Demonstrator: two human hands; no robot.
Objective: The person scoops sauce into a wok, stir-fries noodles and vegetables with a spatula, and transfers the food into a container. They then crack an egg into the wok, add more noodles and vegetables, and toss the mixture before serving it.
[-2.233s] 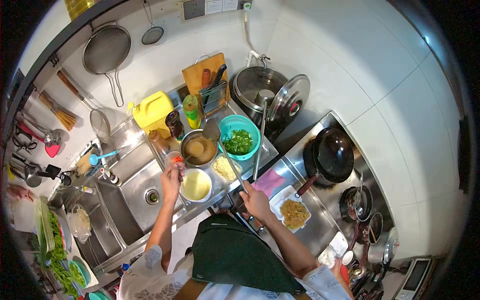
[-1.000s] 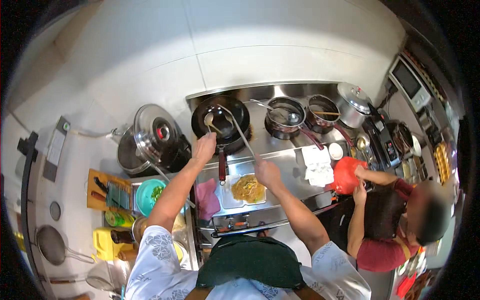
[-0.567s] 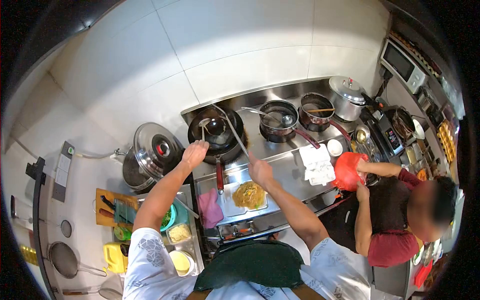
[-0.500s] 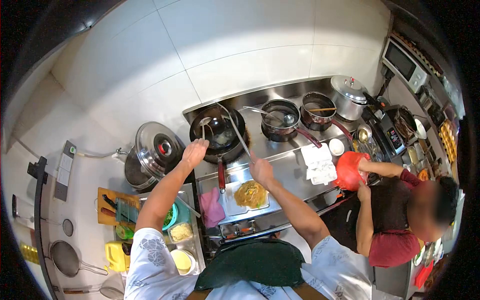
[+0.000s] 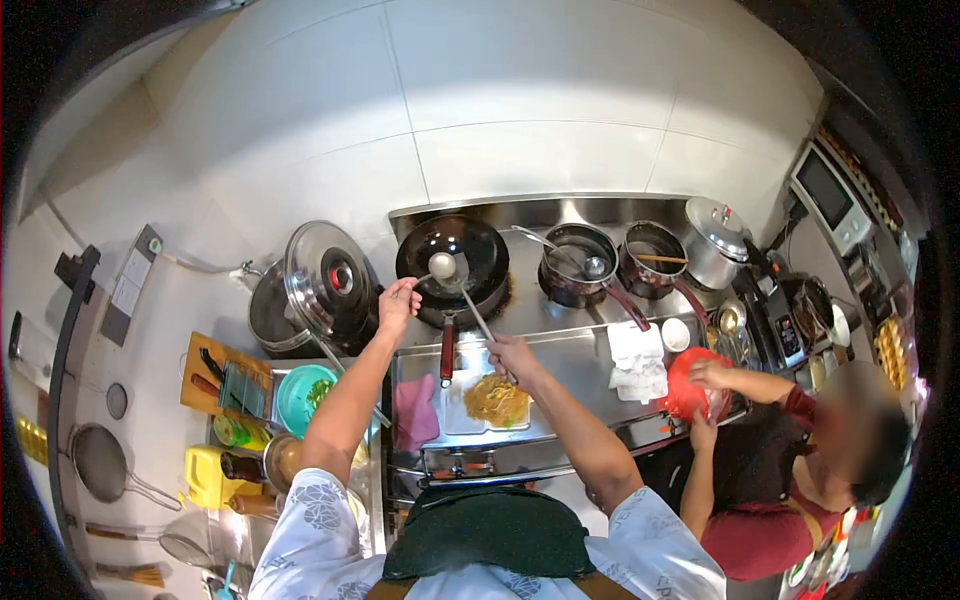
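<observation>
My left hand (image 5: pixel 400 303) is closed round the handle of a small ladle (image 5: pixel 442 265), whose bowl hangs over the black wok (image 5: pixel 425 250). My right hand (image 5: pixel 512 358) grips a long-handled metal spatula (image 5: pixel 477 318), its blade over the wok beside the ladle. The wok sits on the stove, its brown handle (image 5: pixel 447 352) pointing towards me. Just below my right hand, a white tray (image 5: pixel 455 412) holds cooked noodles (image 5: pixel 496 401). Beside the tray lies a pink cloth (image 5: pixel 415 412).
To the right stand two saucepans (image 5: pixel 578 264) and a pressure cooker (image 5: pixel 716 243). A co-worker's hands are at a red plastic bag (image 5: pixel 690 385) near white takeaway boxes (image 5: pixel 637 362). On the left are a large lidded pot (image 5: pixel 325 280), a turquoise bowl (image 5: pixel 297 400) and a cutting board (image 5: pixel 200 372).
The ladle and spatula have come close together over the wok. My right hand has moved slightly down and left. The co-worker's hands have shifted on the red bag. The view has tilted slightly.
</observation>
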